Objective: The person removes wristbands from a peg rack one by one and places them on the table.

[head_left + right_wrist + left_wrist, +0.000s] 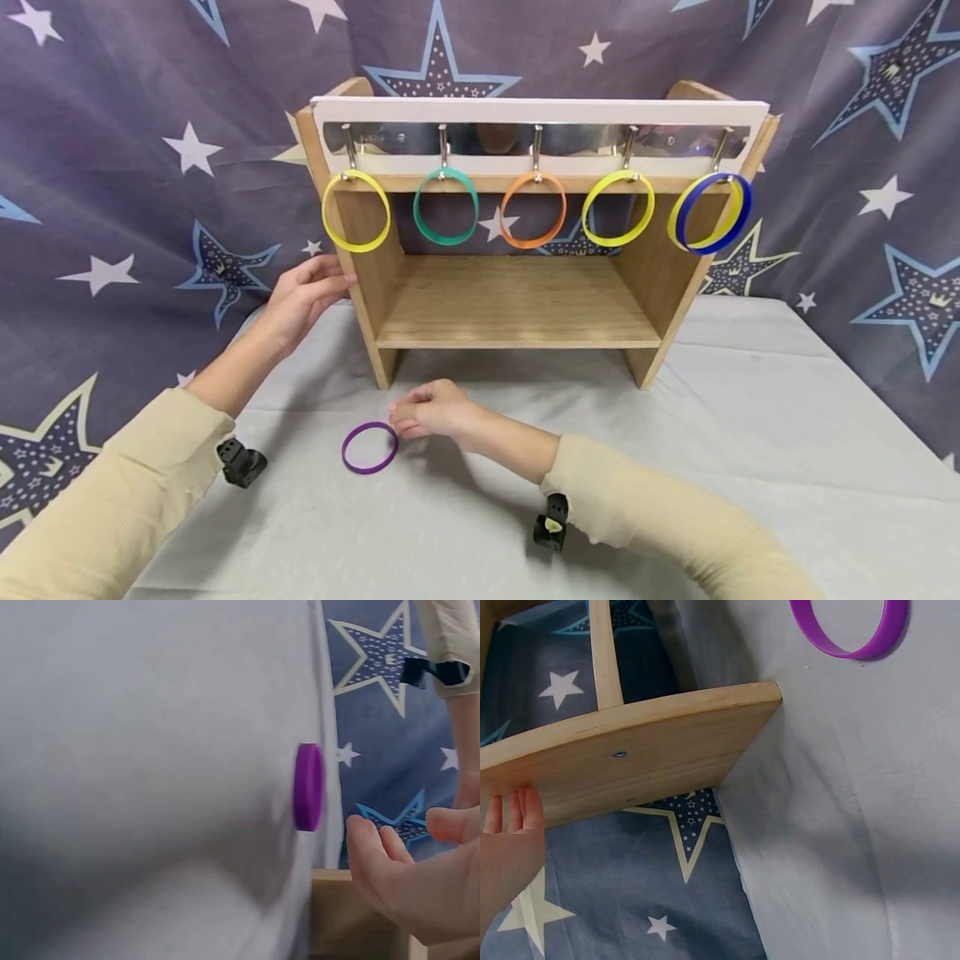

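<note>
A purple wristband (366, 472) lies flat on the grey cloth, left of centre in the head view. My right hand (435, 408) is just right of it, fingertips close to its rim. In the right wrist view, thumb and fingers are apart, with a gap between them and the wristband (308, 787). My left hand (300, 298) is at the left side panel of a wooden shelf unit (517, 300). Its fingertips rest on the outer face of that panel (660, 750), as the left wrist view shows.
Along the unit's top runs a metal hook rail (472, 137). Its hooks hold a yellow wristband (356, 247), a green one (446, 241), an orange one (532, 244), another yellow one (617, 242), and a blue one (712, 249) over a yellow. A star-patterned curtain (112, 183) hangs behind.
</note>
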`<state>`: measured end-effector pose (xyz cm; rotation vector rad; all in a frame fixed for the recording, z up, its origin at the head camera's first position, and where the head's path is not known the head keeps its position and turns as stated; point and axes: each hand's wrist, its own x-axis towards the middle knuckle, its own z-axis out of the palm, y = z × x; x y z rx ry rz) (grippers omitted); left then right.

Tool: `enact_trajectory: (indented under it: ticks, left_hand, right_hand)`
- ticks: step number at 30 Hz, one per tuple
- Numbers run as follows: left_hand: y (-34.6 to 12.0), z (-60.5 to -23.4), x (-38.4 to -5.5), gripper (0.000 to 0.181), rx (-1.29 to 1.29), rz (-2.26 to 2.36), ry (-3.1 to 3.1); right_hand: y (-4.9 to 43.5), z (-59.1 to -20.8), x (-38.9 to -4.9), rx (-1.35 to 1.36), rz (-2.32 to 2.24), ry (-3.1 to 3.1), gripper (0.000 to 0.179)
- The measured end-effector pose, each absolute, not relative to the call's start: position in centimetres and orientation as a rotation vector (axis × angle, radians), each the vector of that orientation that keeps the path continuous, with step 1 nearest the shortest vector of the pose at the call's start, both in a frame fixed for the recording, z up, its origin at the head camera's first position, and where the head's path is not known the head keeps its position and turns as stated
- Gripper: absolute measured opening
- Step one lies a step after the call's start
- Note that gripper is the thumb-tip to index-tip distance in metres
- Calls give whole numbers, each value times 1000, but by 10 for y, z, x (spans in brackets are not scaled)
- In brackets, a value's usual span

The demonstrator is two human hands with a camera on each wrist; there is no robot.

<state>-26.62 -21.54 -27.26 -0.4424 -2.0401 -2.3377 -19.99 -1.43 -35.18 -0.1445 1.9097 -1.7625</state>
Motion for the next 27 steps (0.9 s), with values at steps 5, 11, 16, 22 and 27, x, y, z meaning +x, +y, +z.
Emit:
enact_trajectory:
  ticks: [5,11,16,22,27]
  left_hand:
    - [-216,-274,-266,14,-442,-2334,-2043]
    - [-215,-273,-266,14,-449,-2320,-2041]
    - [-214,-271,-267,12,-445,-2306,-2061]
    - [-214,-270,-267,11,-432,-2299,-2076]
    - [-215,-271,-266,12,-419,-2309,-2072]
  right_hand:
    - [-10,-338,-202,-188,-1774,1904,26]
    - [-8,-318,-209,-213,-1774,1968,28]
    - [-6,-299,-214,-252,-1824,1980,31]
    - [-4,-279,-217,-321,-1868,2027,32]
    - [-3,-262,-217,-366,-1905,2085,31]
